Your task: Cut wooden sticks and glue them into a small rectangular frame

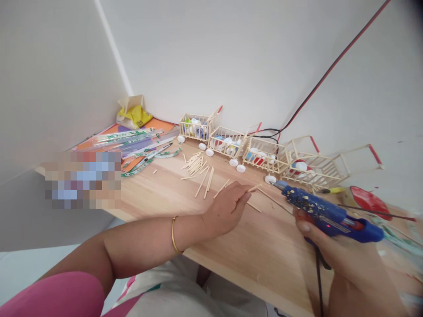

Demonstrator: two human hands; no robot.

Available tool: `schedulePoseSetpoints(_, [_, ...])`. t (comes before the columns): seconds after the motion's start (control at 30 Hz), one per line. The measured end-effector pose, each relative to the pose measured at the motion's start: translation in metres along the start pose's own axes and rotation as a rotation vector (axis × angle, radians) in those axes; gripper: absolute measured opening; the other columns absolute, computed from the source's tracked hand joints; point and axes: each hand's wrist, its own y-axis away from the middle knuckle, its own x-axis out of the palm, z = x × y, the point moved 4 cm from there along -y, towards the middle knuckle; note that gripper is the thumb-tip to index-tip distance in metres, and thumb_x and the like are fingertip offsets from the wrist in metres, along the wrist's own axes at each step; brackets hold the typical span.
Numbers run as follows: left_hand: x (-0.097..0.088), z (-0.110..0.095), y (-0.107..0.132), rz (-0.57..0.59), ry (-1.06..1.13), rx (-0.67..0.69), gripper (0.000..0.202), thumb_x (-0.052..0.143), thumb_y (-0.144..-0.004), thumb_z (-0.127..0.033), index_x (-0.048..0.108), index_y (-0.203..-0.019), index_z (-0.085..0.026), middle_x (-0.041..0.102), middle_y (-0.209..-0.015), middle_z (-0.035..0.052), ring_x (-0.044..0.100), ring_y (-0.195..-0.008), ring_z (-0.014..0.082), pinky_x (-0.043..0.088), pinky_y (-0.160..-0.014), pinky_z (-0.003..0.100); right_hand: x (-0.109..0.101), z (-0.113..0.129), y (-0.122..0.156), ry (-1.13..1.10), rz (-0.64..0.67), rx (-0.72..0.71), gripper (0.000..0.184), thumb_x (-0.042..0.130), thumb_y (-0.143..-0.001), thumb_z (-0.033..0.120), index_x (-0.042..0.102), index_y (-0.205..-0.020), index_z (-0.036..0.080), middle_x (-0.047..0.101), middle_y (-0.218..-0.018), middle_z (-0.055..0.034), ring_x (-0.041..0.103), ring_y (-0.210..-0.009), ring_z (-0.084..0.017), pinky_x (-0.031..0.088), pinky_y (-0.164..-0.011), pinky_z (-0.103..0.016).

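My left hand (226, 209) is over the wooden table, fingertips pinched on a short wooden stick (256, 187). My right hand (343, 253) is wrapped around the handle of a blue glue gun (313, 209) with flecks of dried glue on its body. The gun's nozzle points left, a little to the right of the pinched stick. Between the two hands a longer stick (274, 200) lies on the tabletop. More cut sticks (194, 164) lie in a loose pile beyond my left hand.
Several small stick-built carts (228, 143) with white wheels and bottle caps inside stand along the wall. Packaged sticks (132, 138) and a yellow bag (135, 115) lie at the back left. A red-topped container (370, 202) and a brush (333, 190) are at right. A cable (319, 281) hangs below the gun.
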Motion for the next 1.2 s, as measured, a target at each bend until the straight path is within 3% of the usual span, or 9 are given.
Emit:
schedulePoseSetpoints(0.13, [0.001,0.003,0.001,-0.007,0.029,-0.032,0.033,0.031,-0.094,-0.028,0.057,-0.11,-0.014,0.056,-0.081,0.0049,0.053,-0.078,0.0159,0.044,-0.073,0.029,0.001,0.001,0.001,-0.042,-0.03,0.091,0.038,0.075,-0.057,0.05,0.065,-0.079,0.021,0.07,-0.079,-0.0062,0.066,-0.071,-0.025,0.057,-0.064,-0.036])
schedulePoseSetpoints(0.33, [0.002,0.008,0.002,-0.019,0.053,-0.086,0.031,0.034,-0.094,-0.027,0.057,-0.111,-0.017,0.055,-0.081,0.0034,0.055,-0.078,0.0153,0.045,-0.072,0.029,0.002,0.023,0.001,-0.062,-0.045,0.028,0.031,0.073,-0.061,0.048,0.065,-0.076,0.022,0.07,-0.077,-0.0042,0.066,-0.071,-0.023,0.056,-0.064,-0.032])
schedulePoseSetpoints(0.53, [0.003,0.006,0.001,-0.018,0.11,-0.116,0.027,0.036,-0.093,-0.027,0.055,-0.11,-0.017,0.056,-0.086,0.0033,0.055,-0.077,0.0136,0.045,-0.073,0.028,0.002,0.043,-0.003,-0.032,0.124,-0.102,0.024,0.067,-0.071,0.044,0.061,-0.069,0.021,0.065,-0.067,-0.0015,0.062,-0.062,-0.017,0.051,-0.056,-0.026])
schedulePoseSetpoints(0.7, [0.004,0.002,-0.001,0.006,0.08,-0.1,0.027,0.035,-0.094,-0.026,0.055,-0.11,-0.017,0.056,-0.087,0.004,0.054,-0.08,0.0142,0.044,-0.074,0.028,0.002,0.045,-0.005,0.006,0.191,-0.146,0.025,0.064,-0.075,0.043,0.055,-0.07,0.021,0.06,-0.066,0.0003,0.057,-0.061,-0.015,0.047,-0.056,-0.025])
schedulePoseSetpoints(1.2, [0.005,0.0,0.0,0.023,-0.001,-0.046,0.026,0.035,-0.094,-0.024,0.055,-0.11,-0.019,0.056,-0.085,0.0033,0.054,-0.08,0.0146,0.043,-0.073,0.029,0.006,0.05,-0.007,-0.025,0.22,-0.175,0.026,0.063,-0.076,0.043,0.052,-0.07,0.02,0.055,-0.066,0.0006,0.054,-0.062,-0.014,0.045,-0.056,-0.024])
